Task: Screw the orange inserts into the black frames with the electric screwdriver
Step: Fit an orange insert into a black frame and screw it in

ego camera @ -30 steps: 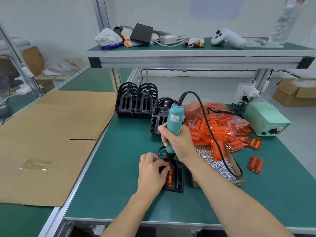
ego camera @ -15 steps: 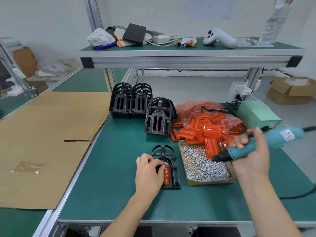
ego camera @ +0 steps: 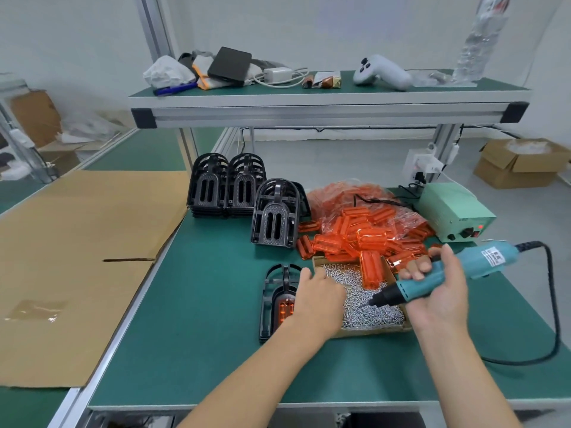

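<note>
We are looking down at the green-matted workbench (ego camera: 191,319); our right hand (ego camera: 438,291) is gripping the teal electric screwdriver with the black nose (ego camera: 445,276), fingers curled round its body, thumb lying along the top; the tool is lying nearly level, bit pointing left and down, tip hovering just over the small silver screws (ego camera: 370,313) in the shallow brown cardboard tray (ego camera: 370,331); its black cable (ego camera: 553,304) is looping off to the right and back across the mat.

Our left hand (ego camera: 319,299) is reaching over the left edge of the tray, back of the hand facing the camera; fingers are hidden on the far side, so we cannot tell whether they are apart, together or pinching a screw.

The black arched plastic frame (ego camera: 273,299) is lying flat on the mat just left of the tray, partly under our left wrist; the translucent orange ribbed insert (ego camera: 285,310) is sitting inside its lower half.

Behind the tray, the heap of loose orange inserts (ego camera: 364,236) is spilling out of a clear bag; one is resting on the screws; stacks of spare black frames (ego camera: 227,186) are standing further back, with one more stack (ego camera: 275,216) nearer; the pale green power supply box (ego camera: 454,210) is sitting at the right, red lamp lit; a flattened brown cardboard sheet (ego camera: 71,257) is covering the bench to the left.
</note>
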`<action>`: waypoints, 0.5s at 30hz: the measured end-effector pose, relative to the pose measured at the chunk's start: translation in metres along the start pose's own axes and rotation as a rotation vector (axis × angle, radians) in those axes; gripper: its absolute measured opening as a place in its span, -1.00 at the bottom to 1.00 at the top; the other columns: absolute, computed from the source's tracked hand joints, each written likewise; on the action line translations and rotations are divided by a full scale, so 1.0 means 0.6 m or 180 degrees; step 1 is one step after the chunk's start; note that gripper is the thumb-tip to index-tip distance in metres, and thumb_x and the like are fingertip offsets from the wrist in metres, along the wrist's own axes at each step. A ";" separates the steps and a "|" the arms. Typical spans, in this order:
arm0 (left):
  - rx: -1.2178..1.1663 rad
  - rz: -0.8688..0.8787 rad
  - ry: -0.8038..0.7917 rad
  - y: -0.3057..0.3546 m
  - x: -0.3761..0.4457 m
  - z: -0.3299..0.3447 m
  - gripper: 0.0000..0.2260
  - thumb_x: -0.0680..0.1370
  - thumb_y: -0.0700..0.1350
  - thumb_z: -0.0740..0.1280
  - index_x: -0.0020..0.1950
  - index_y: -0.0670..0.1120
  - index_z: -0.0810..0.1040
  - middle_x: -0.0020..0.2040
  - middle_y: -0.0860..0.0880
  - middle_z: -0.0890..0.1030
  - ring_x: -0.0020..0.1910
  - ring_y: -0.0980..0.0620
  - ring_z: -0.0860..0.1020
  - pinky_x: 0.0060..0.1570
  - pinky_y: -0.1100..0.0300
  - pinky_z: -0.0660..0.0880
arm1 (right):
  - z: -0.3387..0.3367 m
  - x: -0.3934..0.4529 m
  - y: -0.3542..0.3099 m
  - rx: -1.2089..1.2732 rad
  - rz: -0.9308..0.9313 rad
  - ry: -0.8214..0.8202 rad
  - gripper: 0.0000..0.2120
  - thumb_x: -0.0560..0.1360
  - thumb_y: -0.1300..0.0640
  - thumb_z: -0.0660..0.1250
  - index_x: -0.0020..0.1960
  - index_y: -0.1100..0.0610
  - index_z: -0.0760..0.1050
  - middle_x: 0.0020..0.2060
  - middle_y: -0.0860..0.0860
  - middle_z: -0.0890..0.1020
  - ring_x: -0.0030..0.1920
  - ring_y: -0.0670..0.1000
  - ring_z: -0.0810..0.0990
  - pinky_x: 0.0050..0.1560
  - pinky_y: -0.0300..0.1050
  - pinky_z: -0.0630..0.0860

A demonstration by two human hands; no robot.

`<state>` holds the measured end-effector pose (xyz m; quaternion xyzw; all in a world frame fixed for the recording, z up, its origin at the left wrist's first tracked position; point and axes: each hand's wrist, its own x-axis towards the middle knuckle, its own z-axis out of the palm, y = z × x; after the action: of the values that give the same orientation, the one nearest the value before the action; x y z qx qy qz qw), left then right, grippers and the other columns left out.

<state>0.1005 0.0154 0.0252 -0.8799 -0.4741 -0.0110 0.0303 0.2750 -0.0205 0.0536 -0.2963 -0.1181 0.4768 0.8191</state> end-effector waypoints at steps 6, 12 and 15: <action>0.0283 -0.0136 -0.0300 0.014 0.017 0.002 -0.90 0.51 -0.22 0.36 -0.04 -0.04 0.53 -0.03 -0.10 0.66 0.20 -0.17 0.45 0.21 -0.14 0.25 | 0.015 -0.014 0.004 -0.0141 -0.0031 -0.0066 -0.78 0.67 0.03 0.31 -0.15 0.02 0.48 -0.40 -0.07 0.40 -0.42 -0.10 0.33 -0.30 -0.21 0.36; 0.0379 -0.0076 -0.0401 0.014 0.019 0.010 -0.83 0.52 -0.15 0.37 0.10 -0.07 0.54 0.06 -0.13 0.64 0.26 -0.21 0.41 0.27 -0.19 0.23 | 0.019 -0.018 0.011 -0.0221 -0.0026 0.0017 -0.78 0.68 0.04 0.29 -0.14 0.03 0.47 -0.41 -0.07 0.41 -0.43 -0.10 0.35 -0.30 -0.20 0.37; 0.0262 -0.0029 -0.0320 0.016 0.019 0.010 -0.85 0.50 -0.18 0.38 0.06 -0.08 0.53 0.02 -0.13 0.64 0.22 -0.20 0.42 0.24 -0.18 0.24 | 0.020 -0.017 0.011 -0.0224 -0.0036 0.0020 -0.79 0.67 0.04 0.31 -0.14 0.03 0.47 -0.41 -0.07 0.41 -0.43 -0.10 0.34 -0.30 -0.20 0.36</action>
<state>0.1149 0.0201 0.0194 -0.8752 -0.4791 0.0525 0.0425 0.2593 -0.0220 0.0601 -0.3257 -0.1339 0.4668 0.8112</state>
